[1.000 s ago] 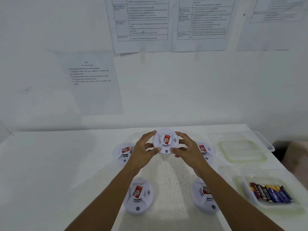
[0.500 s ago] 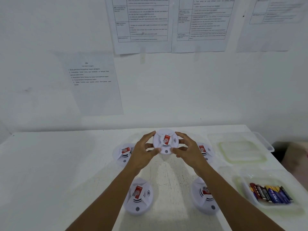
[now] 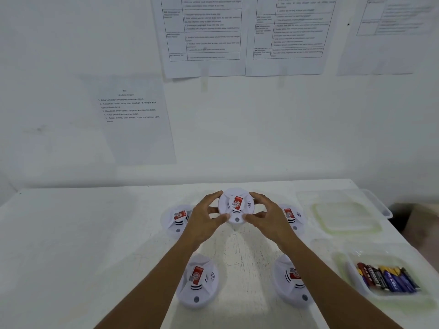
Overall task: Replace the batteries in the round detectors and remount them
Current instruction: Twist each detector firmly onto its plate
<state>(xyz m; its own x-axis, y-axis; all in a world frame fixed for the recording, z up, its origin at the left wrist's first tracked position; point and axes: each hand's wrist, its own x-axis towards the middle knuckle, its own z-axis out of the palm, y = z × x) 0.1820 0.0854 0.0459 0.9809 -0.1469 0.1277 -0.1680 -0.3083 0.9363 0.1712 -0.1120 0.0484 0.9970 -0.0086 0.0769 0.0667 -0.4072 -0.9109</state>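
A round white detector (image 3: 235, 206) with a red label sits at the far middle of the white table (image 3: 71, 245). My left hand (image 3: 204, 216) grips its left rim and my right hand (image 3: 267, 216) grips its right rim, fingers curled around the edge. Several more white detectors lie around it: one at the left (image 3: 177, 220), one at the right (image 3: 291, 217) partly behind my right hand, one near left (image 3: 198, 282), one near right (image 3: 291, 281) partly under my right forearm.
A clear tray (image 3: 351, 269) at the near right holds several batteries (image 3: 387, 277). Behind it stands an empty clear container (image 3: 344, 217) with a lid. Printed sheets (image 3: 133, 119) hang on the wall behind the table.
Both hands stay on the centre detector's rim; its red label has turned very slightly. Nothing else has moved.
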